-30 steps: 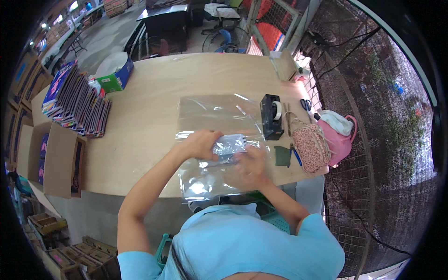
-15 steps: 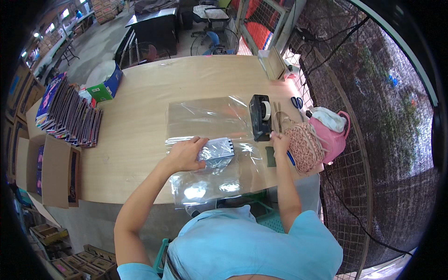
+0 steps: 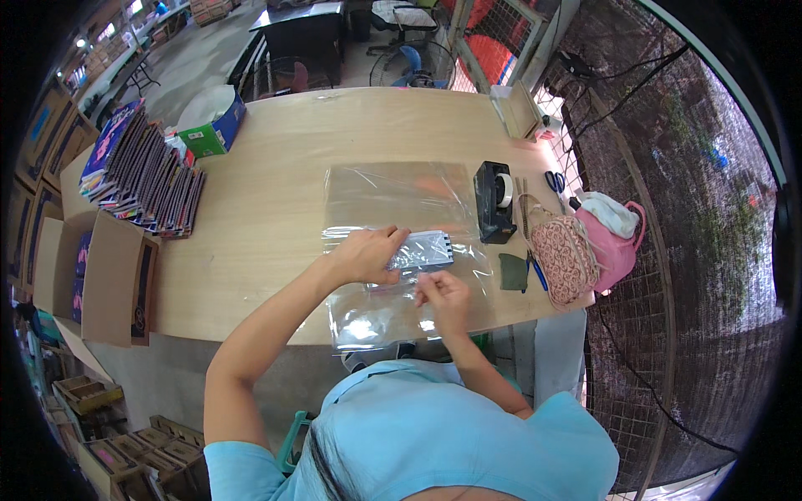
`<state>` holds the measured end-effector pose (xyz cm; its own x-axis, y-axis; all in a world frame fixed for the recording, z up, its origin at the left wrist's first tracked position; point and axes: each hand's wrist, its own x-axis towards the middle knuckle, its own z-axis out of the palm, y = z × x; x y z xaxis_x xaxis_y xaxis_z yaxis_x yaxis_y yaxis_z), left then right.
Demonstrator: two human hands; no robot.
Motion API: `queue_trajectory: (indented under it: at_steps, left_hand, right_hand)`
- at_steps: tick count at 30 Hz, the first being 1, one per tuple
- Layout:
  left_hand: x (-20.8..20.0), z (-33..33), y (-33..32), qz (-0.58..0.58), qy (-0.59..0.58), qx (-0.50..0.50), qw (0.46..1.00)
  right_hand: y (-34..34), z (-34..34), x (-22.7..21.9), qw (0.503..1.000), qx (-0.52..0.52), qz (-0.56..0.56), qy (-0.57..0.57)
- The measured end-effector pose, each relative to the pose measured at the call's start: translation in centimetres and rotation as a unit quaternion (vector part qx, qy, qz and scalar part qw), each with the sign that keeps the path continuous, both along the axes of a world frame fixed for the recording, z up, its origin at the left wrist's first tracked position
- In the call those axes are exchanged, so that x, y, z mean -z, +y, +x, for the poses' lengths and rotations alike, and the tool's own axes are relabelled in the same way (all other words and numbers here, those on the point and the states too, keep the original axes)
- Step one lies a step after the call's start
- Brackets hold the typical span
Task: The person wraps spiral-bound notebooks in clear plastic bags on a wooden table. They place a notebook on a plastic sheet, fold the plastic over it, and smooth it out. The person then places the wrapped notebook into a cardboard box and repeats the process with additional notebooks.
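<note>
A pale, bluish rectangular block [image 3: 430,249] with dark notches along its right end lies wrapped in clear plastic film. My left hand [image 3: 366,255] grips its left part, thumb at the near side and fingers across the top. My right hand [image 3: 449,302] is at the block's near edge, thumb and fingertips pinched together. Whatever is between those fingertips is too small to make out. More of the clear plastic film [image 3: 388,194] spreads flat under and around the block. Just beyond its right side stands a black tape dispenser [image 3: 493,215] with a white roll.
Right of the dispenser lie scissors [image 3: 555,182], a green pouch [image 3: 513,272], a blue-handled tool [image 3: 537,272], a patterned bag [image 3: 561,259] and a pink bag [image 3: 614,246]. Stacked notebooks [image 3: 150,171], an open carton [image 3: 117,280] and a blue-green box [image 3: 213,129] are at the left.
My right hand has left the front of the tape dispenser and come left to the block's near edge. My left hand stays on the block. The whole view has shifted slightly.
</note>
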<state>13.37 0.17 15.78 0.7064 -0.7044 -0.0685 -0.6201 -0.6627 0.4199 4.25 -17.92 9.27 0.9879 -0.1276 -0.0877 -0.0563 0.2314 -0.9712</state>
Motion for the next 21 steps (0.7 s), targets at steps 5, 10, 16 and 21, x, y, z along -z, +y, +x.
queue_trajectory:
  at_steps: [5, 10, 16, 21]
  left_hand:
    - [-0.9, -1.2, -0.9, -0.011, -0.016, -0.061, 0.998]
    - [0.4, -4.8, -0.6, -0.044, -0.096, -0.086, 0.991]
    - [-4.4, -12.0, 1.5, 0.049, -0.284, 0.04, 0.957]
    - [-4.4, -15.0, 7.4, -0.277, -0.077, -0.351, 0.891]
  right_hand:
    - [0.8, 1.4, 5.4, 0.959, 0.056, -0.274, 0.047]
    - [-6.3, 0.3, 11.3, 0.968, -0.114, 0.056, 0.217]
    - [-2.0, 1.7, -0.4, 0.882, -0.236, 0.311, 0.265]
    - [3.5, 3.1, 2.3, 0.892, -0.321, 0.271, 0.168]
